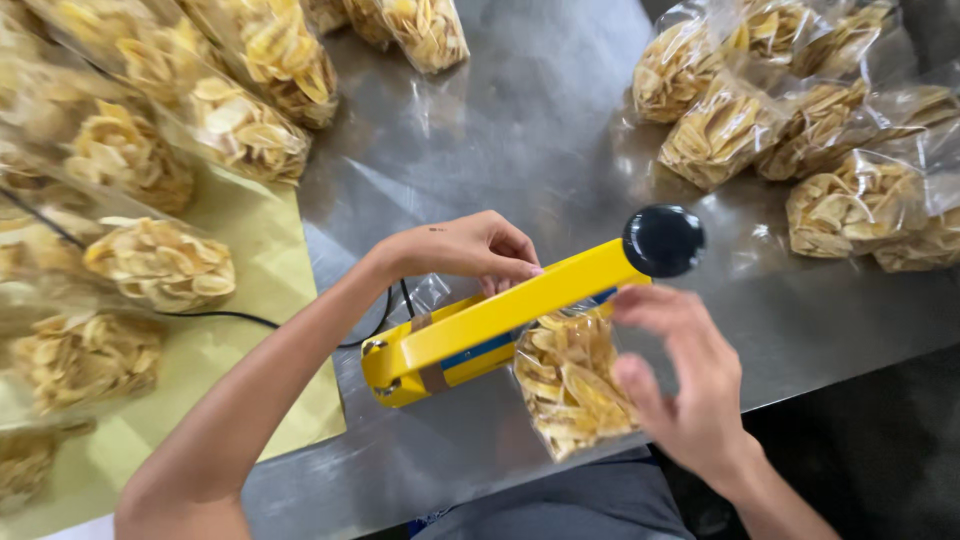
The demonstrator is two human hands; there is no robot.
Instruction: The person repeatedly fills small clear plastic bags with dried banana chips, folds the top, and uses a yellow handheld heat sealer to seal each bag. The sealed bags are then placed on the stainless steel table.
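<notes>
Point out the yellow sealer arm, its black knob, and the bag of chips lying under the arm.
yellow sealer arm (510, 312), head view, middle of the raised bar.
black knob (663, 241), head view, centre of the round top.
bag of chips (575, 385), head view, middle of the filled part.

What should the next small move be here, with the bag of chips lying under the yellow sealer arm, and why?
Probably press the sealer arm down by its black knob. The chip bag already lies with its open top across the sealer, the left hand holds the film on the far side, and the right hand steadies the bag just below the knob, while the arm looks raised.
</notes>
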